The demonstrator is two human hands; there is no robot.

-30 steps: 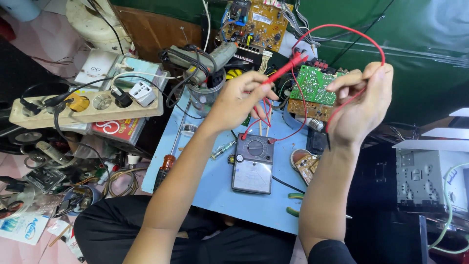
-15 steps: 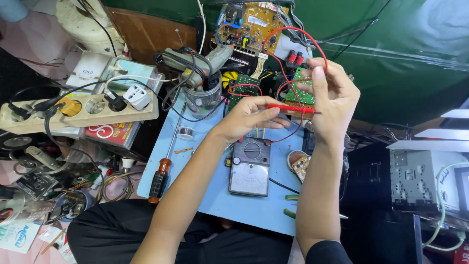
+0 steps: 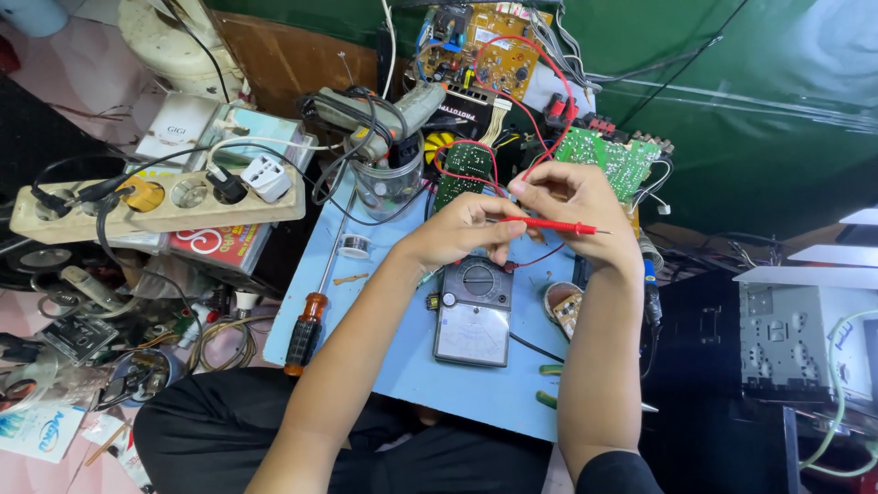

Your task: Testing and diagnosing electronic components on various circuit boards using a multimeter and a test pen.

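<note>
My left hand [image 3: 457,233] pinches the back end of a red test probe [image 3: 553,224], which lies level with its metal tip pointing right. My right hand [image 3: 581,201] is right behind the probe, its fingertips closed on the red lead wire [image 3: 540,151] that loops up over the boards. Both hands hover above a grey analog multimeter [image 3: 474,316] lying flat on the blue work board [image 3: 412,375]. A green circuit board [image 3: 613,155] stands just beyond my right hand, and a smaller green board [image 3: 465,166] sits beyond my left.
An orange-handled screwdriver [image 3: 309,320] and a solder spool [image 3: 353,245] lie at the blue board's left. A jar of tools [image 3: 389,183] and a tan circuit board [image 3: 489,46] stand behind. A power strip [image 3: 155,201] and cluttered cables fill the left; a grey metal chassis [image 3: 805,338] is at right.
Both hands have come down and in from the raised position over the green board. The red probe, earlier tilted upward, now lies level above the multimeter.
</note>
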